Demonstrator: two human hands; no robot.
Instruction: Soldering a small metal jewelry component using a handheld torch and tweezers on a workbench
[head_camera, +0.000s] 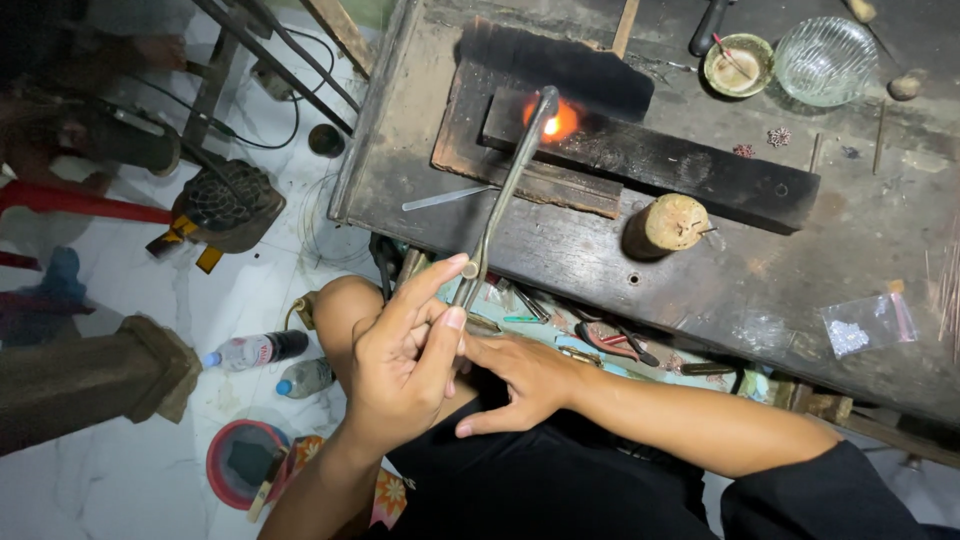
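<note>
Nearest me, left hand (400, 370) gripped long dark metal tongs (505, 185) heating something at the orange flame (560, 120); right hand (520, 385) lay open, steadiness needed.

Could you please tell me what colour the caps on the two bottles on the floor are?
Blue on both bottles, in the head view.
</note>
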